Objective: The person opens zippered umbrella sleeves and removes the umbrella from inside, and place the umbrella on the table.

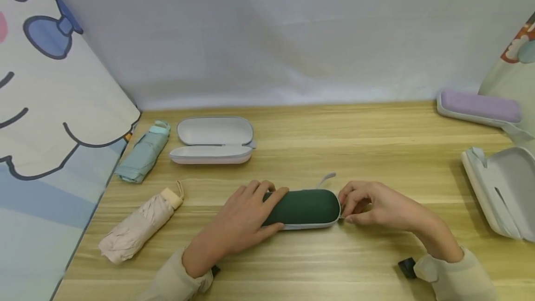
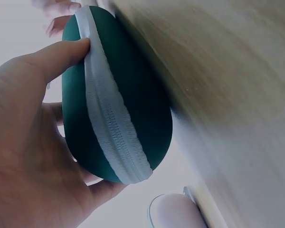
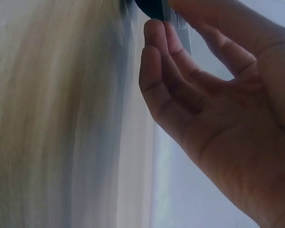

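Observation:
In the head view a dark green zippered glasses case lies shut on the table, with a pale loop strap sticking out behind it. My left hand grips its left part, fingers over the top and thumb along the near side. The left wrist view shows the thumb on the white zipper and the other fingers round the far side. At the right end of the case, my right hand pinches the zipper end between thumb and fingers. The tab itself is mostly hidden by the fingertips.
An open pale case stands at back left, near a teal folded umbrella and a beige folded umbrella. On the right are a purple case and another open white case. A white curtain hangs behind.

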Motion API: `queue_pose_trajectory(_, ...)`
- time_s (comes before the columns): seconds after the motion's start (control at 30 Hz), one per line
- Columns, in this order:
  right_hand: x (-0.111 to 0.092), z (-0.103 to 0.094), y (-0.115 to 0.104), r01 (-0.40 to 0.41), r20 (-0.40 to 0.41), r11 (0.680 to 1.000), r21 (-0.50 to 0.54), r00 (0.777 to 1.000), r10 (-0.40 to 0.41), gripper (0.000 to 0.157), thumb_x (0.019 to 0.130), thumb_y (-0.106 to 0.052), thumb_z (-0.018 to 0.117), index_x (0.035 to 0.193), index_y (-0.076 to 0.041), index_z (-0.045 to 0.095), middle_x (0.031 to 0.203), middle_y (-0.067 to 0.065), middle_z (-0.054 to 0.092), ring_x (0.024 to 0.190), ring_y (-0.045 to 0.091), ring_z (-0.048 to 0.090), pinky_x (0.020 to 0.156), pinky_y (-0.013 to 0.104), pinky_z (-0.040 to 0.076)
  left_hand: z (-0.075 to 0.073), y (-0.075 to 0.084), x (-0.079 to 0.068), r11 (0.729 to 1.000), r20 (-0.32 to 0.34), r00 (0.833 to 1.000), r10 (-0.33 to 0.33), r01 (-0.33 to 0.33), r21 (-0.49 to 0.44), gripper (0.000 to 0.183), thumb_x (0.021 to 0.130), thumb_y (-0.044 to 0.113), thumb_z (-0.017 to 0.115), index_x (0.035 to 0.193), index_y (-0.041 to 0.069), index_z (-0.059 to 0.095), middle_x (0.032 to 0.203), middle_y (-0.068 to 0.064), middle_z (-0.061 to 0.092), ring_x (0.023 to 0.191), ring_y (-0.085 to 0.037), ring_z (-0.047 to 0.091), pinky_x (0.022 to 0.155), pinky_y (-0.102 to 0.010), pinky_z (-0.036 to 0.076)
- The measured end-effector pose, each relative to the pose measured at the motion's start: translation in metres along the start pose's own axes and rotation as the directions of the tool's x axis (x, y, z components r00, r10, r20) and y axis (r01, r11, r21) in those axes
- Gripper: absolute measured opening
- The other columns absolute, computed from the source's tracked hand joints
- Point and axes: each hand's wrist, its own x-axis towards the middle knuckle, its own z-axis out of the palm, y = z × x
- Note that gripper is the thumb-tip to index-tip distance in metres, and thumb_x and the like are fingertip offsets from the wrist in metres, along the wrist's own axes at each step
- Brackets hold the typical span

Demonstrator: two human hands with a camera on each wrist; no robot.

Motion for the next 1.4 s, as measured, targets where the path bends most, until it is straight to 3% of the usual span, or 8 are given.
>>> queue_pose_trajectory(0.2, -0.001, 0.003, -0.004, 0.002, -0.029, 1.000, -0.002, 1.000, -0.002, 0.006, 0.092, -0.007, 0.079, 0.089, -0.012, 0.079, 0.118, 0.013, 0.062, 0.088, 0.009, 0.068, 0.082, 0.026, 0.060, 0.002, 0.001, 0.002, 1.000, -0.011, 1.000, 0.001, -0.001, 0.003, 0.072, 0.099, 0.060, 0.064, 0.157, 0.022, 0.045, 0.136, -0.005, 0.055, 0.115, -0.024, 0.057, 0.094, -0.044, 0.055)
queue_pose_trajectory(0.57, -0.003, 0.014, -0.009, -0.068, -0.117, 0.997, 0.043, 0.991, 0.072, 0.005, 0.091, -0.006, 0.080, 0.087, -0.010, 0.079, 0.122, 0.017, 0.059, 0.088, 0.010, 0.067, 0.083, 0.024, 0.059, 0.001, 0.002, 0.004, 1.000, -0.025, 1.000, 0.002, -0.001, 0.030, 0.072, 0.098, 0.057, 0.066, 0.157, 0.019, 0.047, 0.136, -0.008, 0.056, 0.116, -0.026, 0.058, 0.092, -0.045, 0.055)
queue_pose_trajectory(0.9, -0.006, 0.026, -0.013, -0.089, -0.200, 0.996, 0.014, 0.976, 0.090, 0.010, 0.088, -0.004, 0.082, 0.084, -0.012, 0.078, 0.124, 0.017, 0.056, 0.082, 0.007, 0.066, 0.077, 0.023, 0.057, 0.003, 0.002, 0.006, 0.999, -0.037, 0.999, -0.007, 0.008, 0.035, 0.073, 0.098, 0.057, 0.066, 0.158, 0.019, 0.045, 0.138, -0.009, 0.055, 0.118, -0.028, 0.058, 0.093, -0.046, 0.055)
queue_pose_trajectory(1.1, -0.004, 0.037, -0.016, -0.116, -0.269, 0.993, -0.033, 0.958, 0.103, 0.012, 0.088, -0.005, 0.082, 0.084, -0.015, 0.078, 0.130, 0.018, 0.052, 0.083, 0.007, 0.066, 0.078, 0.023, 0.057, 0.005, 0.004, 0.007, 0.999, -0.049, 0.999, -0.021, 0.023, 0.038, 0.073, 0.099, 0.057, 0.065, 0.158, 0.018, 0.044, 0.139, -0.011, 0.056, 0.119, -0.029, 0.058, 0.095, -0.048, 0.055)
queue_pose_trajectory(1.4, 0.002, 0.057, -0.018, -0.166, -0.397, 0.986, -0.008, 0.906, 0.149, 0.015, 0.086, -0.004, 0.084, 0.083, -0.017, 0.079, 0.138, 0.021, 0.045, 0.082, 0.010, 0.066, 0.077, 0.024, 0.057, 0.008, 0.010, 0.010, 0.996, -0.084, 0.995, -0.053, 0.059, 0.073, 0.074, 0.099, 0.059, 0.064, 0.155, 0.015, 0.046, 0.136, -0.012, 0.058, 0.115, -0.030, 0.059, 0.095, -0.047, 0.055)
